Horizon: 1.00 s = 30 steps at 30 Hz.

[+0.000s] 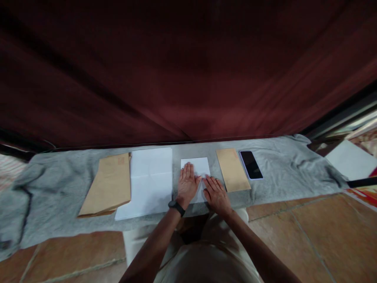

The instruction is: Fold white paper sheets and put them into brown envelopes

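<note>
A small white sheet of paper, which looks folded, lies on the grey cloth in front of me. My left hand rests flat on its left half, fingers stretched out and pointing away from me. On the sheet's right edge lies my right hand, its fingers extended and angled to the left. The two thumbs come close together near the sheet's middle. Just right of my right hand is a single brown envelope. To the left of my left hand lies a stack of larger white paper.
A pile of brown envelopes overlaps the white stack's left side. A phone lies right of the single envelope. Grey cloth covers the narrow table, and a dark red curtain hangs behind it. Tiled floor shows below.
</note>
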Motion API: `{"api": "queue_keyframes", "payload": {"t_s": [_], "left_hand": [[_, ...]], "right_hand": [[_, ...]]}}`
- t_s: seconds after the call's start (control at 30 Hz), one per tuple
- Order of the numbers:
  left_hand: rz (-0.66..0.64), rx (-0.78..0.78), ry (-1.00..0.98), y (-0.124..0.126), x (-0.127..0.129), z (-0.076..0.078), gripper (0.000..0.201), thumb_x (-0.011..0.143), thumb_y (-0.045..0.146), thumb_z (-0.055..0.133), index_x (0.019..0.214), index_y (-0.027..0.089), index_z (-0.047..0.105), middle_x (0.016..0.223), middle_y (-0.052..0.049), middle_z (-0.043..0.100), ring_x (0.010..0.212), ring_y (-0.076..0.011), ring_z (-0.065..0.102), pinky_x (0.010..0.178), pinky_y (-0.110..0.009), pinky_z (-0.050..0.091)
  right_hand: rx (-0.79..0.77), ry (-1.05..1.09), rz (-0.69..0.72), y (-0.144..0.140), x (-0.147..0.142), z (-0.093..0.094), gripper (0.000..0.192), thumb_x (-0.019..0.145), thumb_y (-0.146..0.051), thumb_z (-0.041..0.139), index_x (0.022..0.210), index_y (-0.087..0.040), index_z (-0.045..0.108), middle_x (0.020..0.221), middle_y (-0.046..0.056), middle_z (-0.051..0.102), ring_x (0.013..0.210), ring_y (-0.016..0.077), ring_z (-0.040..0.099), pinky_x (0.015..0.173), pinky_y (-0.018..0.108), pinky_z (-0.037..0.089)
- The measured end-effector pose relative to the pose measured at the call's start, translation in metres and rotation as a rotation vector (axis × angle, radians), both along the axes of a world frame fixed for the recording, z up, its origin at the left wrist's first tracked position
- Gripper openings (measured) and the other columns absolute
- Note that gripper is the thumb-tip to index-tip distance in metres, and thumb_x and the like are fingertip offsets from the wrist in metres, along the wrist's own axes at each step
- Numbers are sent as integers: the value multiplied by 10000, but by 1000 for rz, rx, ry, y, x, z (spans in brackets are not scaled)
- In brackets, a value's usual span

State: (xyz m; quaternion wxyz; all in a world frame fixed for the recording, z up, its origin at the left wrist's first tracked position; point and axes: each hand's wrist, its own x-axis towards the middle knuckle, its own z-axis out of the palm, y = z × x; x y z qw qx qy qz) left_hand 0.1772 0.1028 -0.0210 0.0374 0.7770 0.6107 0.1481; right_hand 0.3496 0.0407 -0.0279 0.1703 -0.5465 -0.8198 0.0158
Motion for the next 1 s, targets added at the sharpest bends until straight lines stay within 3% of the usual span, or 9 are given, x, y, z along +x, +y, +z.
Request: {"api": "queue_keyframes", "payload": {"t_s": [0.2, 0.4, 0.53, 0.63, 0.83, 1.0], "left_hand": [[89, 46, -39, -10, -17, -2, 631, 1041, 381, 328, 1543, -2, 349, 1612, -239, 356, 1540, -310, 279, 1240, -524, 298], [-72, 33, -6, -63, -10, 0, 584, 1028, 287, 364, 1582, 106, 323, 1637, -149, 350, 1546, -268, 265, 1247, -508, 312], [-143, 16, 41, -86, -10, 3, 527, 1030, 285, 376, 1541, 162, 424, 1618, -102, 402, 1533, -253, 303, 1244, -489, 329], [-148, 26, 61, -89, -12, 6, 513, 1019, 263, 388, 1511, 142, 468, 1597, -118, 433, 1522, -258, 328, 1240, -488, 336], [-169, 17, 97, -86, -12, 7, 514, 1001, 226, 387, 1485, 91, 492, 1527, -169, 516, 1480, -272, 409, 1229, -511, 346], [-152, 41, 87, -91, -15, 6, 540, 1033, 328, 377, 1518, 98, 440, 1565, -153, 473, 1495, -270, 384, 1219, -503, 360]], "right_hand": [[-11, 21, -6, 0, 0, 2, 512, 1044, -305, 447, 1538, -169, 449, 1585, 94, 457, 1457, 243, 436, 1235, 447, 299], [-14, 41, 5, -1, 2, 2, 511, 1053, -312, 429, 1540, -160, 443, 1590, 103, 447, 1468, 251, 420, 1235, 466, 306], [-27, 54, -20, 1, -3, 1, 507, 1057, -290, 407, 1549, -166, 429, 1592, 104, 444, 1483, 254, 398, 1243, 487, 293], [-25, 76, -46, 9, -18, 4, 508, 1062, -289, 386, 1553, -162, 421, 1599, 113, 433, 1503, 264, 363, 1247, 514, 281], [-39, 95, 41, 46, -56, 9, 457, 1068, -312, 401, 1491, -179, 511, 1602, 97, 435, 1493, 250, 379, 1230, 479, 322], [-20, 64, -5, 71, -46, 1, 454, 1062, -326, 448, 1481, -167, 522, 1588, 111, 452, 1470, 267, 413, 1219, 475, 325]]}}
